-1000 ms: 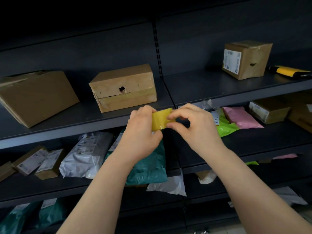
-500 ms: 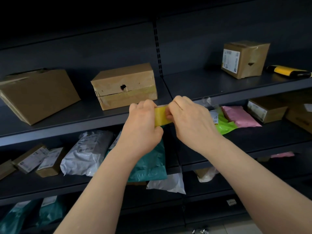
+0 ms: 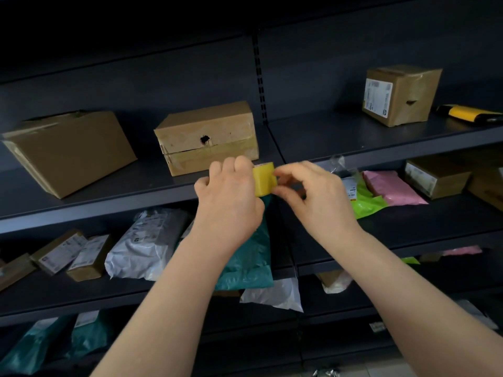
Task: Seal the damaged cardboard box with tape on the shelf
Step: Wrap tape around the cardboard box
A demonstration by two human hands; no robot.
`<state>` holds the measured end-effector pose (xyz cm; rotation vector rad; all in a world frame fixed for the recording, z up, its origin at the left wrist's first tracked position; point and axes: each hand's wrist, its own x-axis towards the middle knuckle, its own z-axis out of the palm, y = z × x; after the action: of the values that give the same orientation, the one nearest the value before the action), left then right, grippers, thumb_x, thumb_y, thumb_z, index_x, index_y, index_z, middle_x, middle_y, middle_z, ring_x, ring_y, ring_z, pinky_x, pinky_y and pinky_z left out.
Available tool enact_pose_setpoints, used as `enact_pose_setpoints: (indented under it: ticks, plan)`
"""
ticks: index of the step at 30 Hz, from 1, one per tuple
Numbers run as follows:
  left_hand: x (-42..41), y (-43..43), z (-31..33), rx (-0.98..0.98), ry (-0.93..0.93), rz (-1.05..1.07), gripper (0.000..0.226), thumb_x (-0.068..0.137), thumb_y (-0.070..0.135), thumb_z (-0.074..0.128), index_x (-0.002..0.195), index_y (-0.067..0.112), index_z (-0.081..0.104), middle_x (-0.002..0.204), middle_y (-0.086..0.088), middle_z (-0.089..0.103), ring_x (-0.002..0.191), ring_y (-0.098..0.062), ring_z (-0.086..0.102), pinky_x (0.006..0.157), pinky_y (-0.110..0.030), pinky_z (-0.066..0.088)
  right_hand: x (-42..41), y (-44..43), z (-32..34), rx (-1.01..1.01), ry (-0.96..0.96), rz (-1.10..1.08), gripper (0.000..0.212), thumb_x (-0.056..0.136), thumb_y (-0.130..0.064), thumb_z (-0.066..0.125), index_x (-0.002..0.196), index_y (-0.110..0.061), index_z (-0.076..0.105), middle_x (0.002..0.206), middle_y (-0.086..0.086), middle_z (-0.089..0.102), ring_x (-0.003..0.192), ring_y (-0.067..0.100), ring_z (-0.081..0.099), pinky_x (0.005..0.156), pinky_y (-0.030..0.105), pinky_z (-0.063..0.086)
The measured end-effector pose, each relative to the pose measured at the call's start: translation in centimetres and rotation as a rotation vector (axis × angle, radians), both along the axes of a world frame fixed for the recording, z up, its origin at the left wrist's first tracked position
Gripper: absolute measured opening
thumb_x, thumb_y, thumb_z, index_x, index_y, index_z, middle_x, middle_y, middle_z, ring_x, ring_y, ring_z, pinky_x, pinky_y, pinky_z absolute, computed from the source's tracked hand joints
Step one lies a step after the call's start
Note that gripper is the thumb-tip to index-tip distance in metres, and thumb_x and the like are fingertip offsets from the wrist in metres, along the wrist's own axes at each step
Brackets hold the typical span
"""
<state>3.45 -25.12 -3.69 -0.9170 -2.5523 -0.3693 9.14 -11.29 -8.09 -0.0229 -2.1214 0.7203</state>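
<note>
The top shelf (image 3: 381,137) has bare board from 12 to 2 o'clock of the hands, between the damaged cardboard box (image 3: 206,137) and a labelled box (image 3: 400,96) well apart at 2 o'clock. The shelf's front edge runs just behind the knuckles. The damaged cardboard box stands close to that edge at 11 o'clock of the hands, with a dark hole in its front face and a split seam below the hole. A larger tilted box (image 3: 68,151) lies at its 9 o'clock across a narrow gap.

The left hand (image 3: 228,197) grasps the yellow tape roll (image 3: 264,179), its fingers (image 3: 239,164) curled over the top. The right hand (image 3: 318,202) pinches the roll's right edge between thumb and forefinger, the other fingers loosely bent.

On the lower shelf, a teal mailer (image 3: 250,262) hangs at 6 o'clock of the roll, a white mailer (image 3: 144,240) lies at 7 o'clock, and lime (image 3: 364,200) and pink (image 3: 392,187) mailers lie at 3 o'clock.
</note>
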Motion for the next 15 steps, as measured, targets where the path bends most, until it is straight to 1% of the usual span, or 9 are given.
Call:
enact_pose_setpoints:
  ticks: [3,4,6,7,8,10,12,13,15]
  plan:
    - [0.0,0.0,-0.4,0.008,-0.029,0.001,0.036,0.083,0.013,0.057,0.116,0.015,0.042,0.117,-0.001,0.046,0.111,-0.025,0.038,0.093,-0.043,0.035,0.2,-0.3,0.0,0.03,0.06,0.014,0.018,0.082,-0.027,0.069,0.095,-0.017,0.078,0.083,-0.003,0.07,0.071,0.011,0.064,0.064,0.034,0.055]
    - [0.0,-0.1,-0.5,0.008,-0.032,0.001,0.036,0.083,0.012,0.057,0.116,0.015,0.042,0.117,-0.002,0.046,0.111,-0.025,0.038,0.092,-0.043,0.036,0.2,-0.4,-0.1,0.07,0.081,0.007,0.017,0.082,-0.029,0.068,0.091,-0.018,0.078,0.081,-0.004,0.07,0.069,0.012,0.064,0.06,0.035,0.054]
    - [0.2,-0.2,-0.5,0.008,-0.036,-0.005,0.036,0.083,0.012,0.057,0.116,0.014,0.043,0.116,-0.002,0.046,0.11,-0.026,0.038,0.087,-0.041,0.036,0.2,-0.4,0.1,0.214,0.097,-0.059,0.017,0.086,-0.031,0.063,0.086,-0.02,0.076,0.079,-0.005,0.068,0.066,0.015,0.064,0.052,0.034,0.051]
    - [0.2,-0.2,-0.5,0.01,-0.034,-0.009,0.036,0.083,0.011,0.058,0.115,0.014,0.043,0.116,-0.003,0.046,0.109,-0.026,0.037,0.085,-0.04,0.035,0.2,-0.5,0.3,0.302,0.082,-0.117,0.017,0.088,-0.031,0.061,0.084,-0.02,0.073,0.079,-0.005,0.066,0.064,0.016,0.063,0.047,0.031,0.046]
    - [0.1,-0.3,-0.5,0.013,-0.025,-0.013,0.036,0.083,0.011,0.058,0.115,0.014,0.043,0.115,-0.003,0.046,0.109,-0.026,0.037,0.082,-0.038,0.034,0.2,-0.6,0.5,0.389,0.053,-0.177,0.016,0.089,-0.03,0.06,0.083,-0.019,0.07,0.079,-0.004,0.063,0.063,0.017,0.061,0.044,0.028,0.038]
    - [0.1,-0.5,-0.3,0.023,-0.006,-0.018,0.035,0.081,0.011,0.058,0.113,0.014,0.043,0.114,-0.002,0.046,0.108,-0.026,0.037,0.079,-0.036,0.031,-0.1,-0.8,0.9,0.517,-0.049,-0.253,0.008,0.085,-0.02,0.068,0.081,-0.015,0.063,0.078,0.0,0.056,0.062,0.019,0.057,0.042,0.024,0.02]
    - [0.1,-0.5,-0.4,-0.002,0.046,0.0,0.035,0.081,0.013,0.059,0.113,0.015,0.044,0.112,-0.001,0.046,0.107,-0.025,0.039,0.079,-0.036,0.03,-0.4,-1.0,1.2,0.547,-0.149,-0.249,0.02,0.075,-0.008,0.075,0.082,-0.011,0.056,0.08,0.003,0.052,0.063,0.022,0.053,0.042,0.024,0.008]
    - [0.1,-0.4,-0.6,-0.03,0.095,0.02,0.035,0.082,0.015,0.06,0.113,0.016,0.044,0.11,0.0,0.045,0.106,-0.025,0.041,0.078,-0.037,0.029,-0.4,-1.1,1.3,0.523,-0.199,-0.212,0.021,0.076,-0.007,0.072,0.085,-0.011,0.054,0.082,0.003,0.051,0.065,0.023,0.053,0.043,0.025,0.008]
    - [-0.2,-0.5,-0.7,-0.069,0.173,0.066,0.032,0.083,0.014,0.059,0.111,0.016,0.045,0.105,0.0,0.042,0.103,-0.025,0.045,0.077,-0.039,0.027,-0.4,-1.6,1.5,0.452,-0.29,-0.125,0.012,0.087,-0.011,0.061,0.093,-0.012,0.051,0.091,0.002,0.05,0.073,0.023,0.052,0.048,0.031,0.02]
